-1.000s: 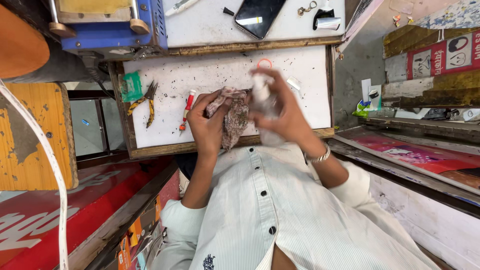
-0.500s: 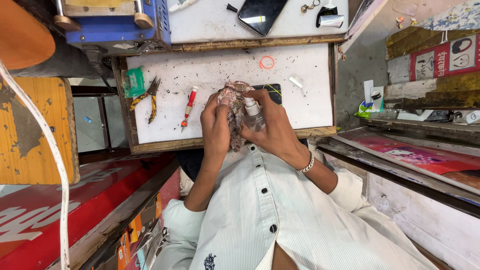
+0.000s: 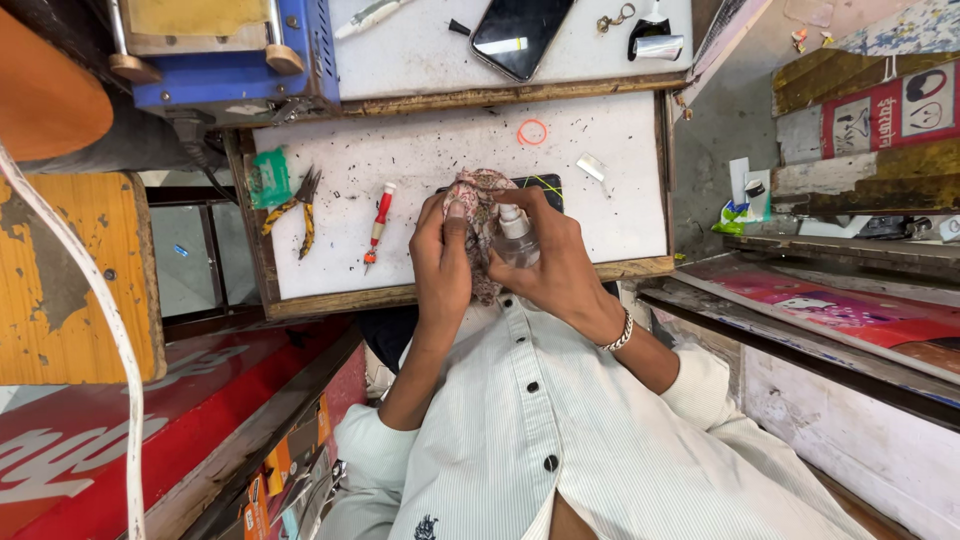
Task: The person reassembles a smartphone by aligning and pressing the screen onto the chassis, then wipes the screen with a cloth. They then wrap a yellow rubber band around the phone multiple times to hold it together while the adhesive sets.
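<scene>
Currently: left hand [image 3: 443, 262] clamped on crumpled patterned cloth [image 3: 478, 200], right hand [image 3: 550, 265] gripping small clear spray bottle [image 3: 515, 235], both above white speckled surface [image 3: 450, 150]. Advice: aim nozzle at cloth, spray sparingly.

Left hand [image 3: 443, 262] grips patterned cloth [image 3: 478, 196]; right hand [image 3: 548, 262] grips spray bottle [image 3: 514, 236].

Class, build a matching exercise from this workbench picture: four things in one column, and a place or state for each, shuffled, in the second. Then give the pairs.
Things
1. spray bottle
2. patterned cloth
3. red-handled screwdriver
4. orange ring

Places or states
A. lying left of the hands
B. held in the right hand
C. lying on the white board beyond the hands
D. pressed by the left hand

Pairs: 1-B, 2-D, 3-A, 4-C
</scene>
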`<action>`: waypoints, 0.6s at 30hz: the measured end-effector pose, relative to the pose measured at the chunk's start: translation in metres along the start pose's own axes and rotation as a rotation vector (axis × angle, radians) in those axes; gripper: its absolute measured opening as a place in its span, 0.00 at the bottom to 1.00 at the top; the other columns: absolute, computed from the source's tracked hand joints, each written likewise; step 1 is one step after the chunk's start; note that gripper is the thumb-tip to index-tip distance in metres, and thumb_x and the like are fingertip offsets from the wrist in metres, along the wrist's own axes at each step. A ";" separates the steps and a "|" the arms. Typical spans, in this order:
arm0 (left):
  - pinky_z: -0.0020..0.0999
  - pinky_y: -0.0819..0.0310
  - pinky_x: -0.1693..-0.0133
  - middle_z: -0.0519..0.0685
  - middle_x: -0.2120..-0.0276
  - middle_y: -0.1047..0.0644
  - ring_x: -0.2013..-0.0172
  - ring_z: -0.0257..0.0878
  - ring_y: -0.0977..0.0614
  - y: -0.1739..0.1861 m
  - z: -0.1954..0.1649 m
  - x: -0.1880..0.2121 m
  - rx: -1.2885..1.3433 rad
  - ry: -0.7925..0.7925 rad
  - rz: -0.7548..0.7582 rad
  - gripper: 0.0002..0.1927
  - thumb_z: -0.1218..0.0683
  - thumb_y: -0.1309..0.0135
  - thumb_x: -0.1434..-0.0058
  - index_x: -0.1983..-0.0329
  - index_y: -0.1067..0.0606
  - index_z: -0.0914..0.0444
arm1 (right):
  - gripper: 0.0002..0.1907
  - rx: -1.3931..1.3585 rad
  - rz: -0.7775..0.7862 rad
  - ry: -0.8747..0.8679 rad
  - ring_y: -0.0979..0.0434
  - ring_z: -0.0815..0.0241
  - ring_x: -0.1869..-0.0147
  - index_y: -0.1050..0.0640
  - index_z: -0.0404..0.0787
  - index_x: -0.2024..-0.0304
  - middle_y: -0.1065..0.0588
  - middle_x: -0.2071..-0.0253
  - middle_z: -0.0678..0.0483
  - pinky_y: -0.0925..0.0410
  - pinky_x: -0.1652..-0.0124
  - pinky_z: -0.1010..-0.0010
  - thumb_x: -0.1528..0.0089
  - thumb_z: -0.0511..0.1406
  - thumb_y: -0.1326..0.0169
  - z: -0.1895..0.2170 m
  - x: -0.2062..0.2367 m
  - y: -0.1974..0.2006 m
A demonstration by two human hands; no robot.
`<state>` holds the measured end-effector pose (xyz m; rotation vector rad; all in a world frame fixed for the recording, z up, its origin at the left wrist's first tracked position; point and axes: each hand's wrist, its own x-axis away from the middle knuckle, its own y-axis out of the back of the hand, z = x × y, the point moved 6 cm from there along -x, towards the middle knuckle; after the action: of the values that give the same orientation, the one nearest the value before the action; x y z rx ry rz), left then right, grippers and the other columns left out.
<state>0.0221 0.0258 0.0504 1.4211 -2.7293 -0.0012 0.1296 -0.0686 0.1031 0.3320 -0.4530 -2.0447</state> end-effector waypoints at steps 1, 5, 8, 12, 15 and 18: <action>0.32 0.30 0.46 0.55 0.51 0.23 0.52 0.39 0.23 -0.001 0.000 0.002 0.005 -0.003 0.003 0.17 0.55 0.59 0.24 0.46 0.26 0.72 | 0.32 0.005 -0.002 -0.012 0.17 0.53 0.59 0.32 0.39 0.41 0.22 0.60 0.47 0.25 0.59 0.65 0.46 0.30 0.36 0.000 0.002 0.001; 0.32 0.30 0.45 0.54 0.51 0.22 0.51 0.39 0.22 0.000 0.000 0.000 -0.041 -0.033 -0.004 0.17 0.54 0.59 0.23 0.46 0.26 0.72 | 0.33 0.018 0.004 -0.036 0.18 0.52 0.61 0.32 0.38 0.40 0.22 0.62 0.46 0.26 0.60 0.65 0.46 0.31 0.36 -0.002 0.004 0.000; 0.33 0.30 0.47 0.54 0.51 0.23 0.52 0.39 0.22 -0.001 0.003 0.000 0.006 0.008 0.008 0.18 0.53 0.59 0.24 0.46 0.25 0.72 | 0.33 0.038 0.009 -0.047 0.18 0.52 0.62 0.32 0.38 0.41 0.22 0.62 0.46 0.26 0.60 0.65 0.47 0.31 0.36 -0.005 -0.002 0.002; 0.33 0.30 0.46 0.54 0.52 0.22 0.52 0.39 0.22 0.000 0.003 -0.001 -0.017 -0.021 -0.002 0.18 0.53 0.59 0.24 0.46 0.26 0.72 | 0.34 -0.013 -0.013 -0.020 0.18 0.54 0.59 0.33 0.37 0.39 0.22 0.61 0.46 0.26 0.58 0.66 0.47 0.30 0.37 -0.003 0.002 0.002; 0.33 0.30 0.47 0.54 0.53 0.22 0.53 0.39 0.23 -0.001 0.004 0.001 -0.009 -0.015 0.018 0.18 0.53 0.59 0.24 0.47 0.26 0.72 | 0.32 -0.008 0.030 -0.051 0.19 0.54 0.63 0.30 0.38 0.41 0.22 0.62 0.46 0.26 0.60 0.67 0.48 0.30 0.36 -0.009 0.002 0.000; 0.32 0.29 0.49 0.53 0.55 0.22 0.55 0.36 0.23 -0.001 0.004 -0.003 -0.005 -0.027 0.035 0.18 0.52 0.58 0.24 0.47 0.26 0.72 | 0.33 0.020 0.019 -0.020 0.18 0.57 0.59 0.31 0.39 0.39 0.22 0.61 0.48 0.26 0.57 0.68 0.45 0.30 0.35 -0.012 0.003 0.001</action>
<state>0.0244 0.0278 0.0466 1.3825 -2.7728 -0.0255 0.1346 -0.0737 0.0926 0.3185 -0.4871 -2.0280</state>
